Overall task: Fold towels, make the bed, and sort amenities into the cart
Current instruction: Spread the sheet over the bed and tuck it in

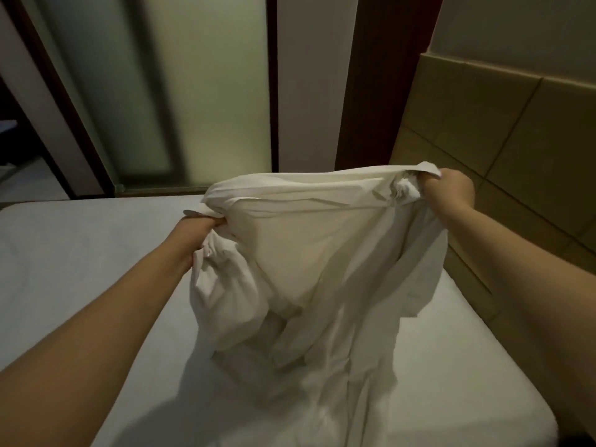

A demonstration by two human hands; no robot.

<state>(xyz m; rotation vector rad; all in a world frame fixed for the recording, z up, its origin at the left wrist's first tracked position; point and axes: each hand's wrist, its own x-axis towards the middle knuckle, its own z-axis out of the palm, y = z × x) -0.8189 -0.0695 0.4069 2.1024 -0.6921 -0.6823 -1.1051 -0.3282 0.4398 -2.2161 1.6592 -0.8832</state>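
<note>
Head view: both hands are closed on one white sheet (306,253), lifted clear of the bed (80,253) straight ahead at 12 o'clock. The left hand (201,226) sits at about 11 o'clock, its fingers curled into a bunch of fabric and mostly buried in it. The right hand (450,190) is at about 1 o'clock, higher and further out, pinching a corner that pokes up past the knuckles.

The edge pulled between them is the sheet's long axis for now. It runs roughly 9 to 3, tilted so the right end rides up toward 2 o'clock. The hands are set wide apart and that edge is nearly taut. Below it the cloth sags in a pouch, then falls in loose folds toward 6 o'clock, where the lower part lies crumpled on the bed close to the person.

The headboard (516,140) stands at 2 to 3 o'clock, near the right hand. The open stretch of bed runs off to 9 and 10 o'clock, on the left hand's side. A frosted door (209,91) lies beyond the bed at 11 to 12 o'clock.

My judgement is that this is the bed-making part of the task, early on, with the sheet not yet spread. The next move likely turns on which way that held edge goes. Cast toward 9 o'clock, it covers the open bed; the left hand is nearer that side and would lead.
</note>
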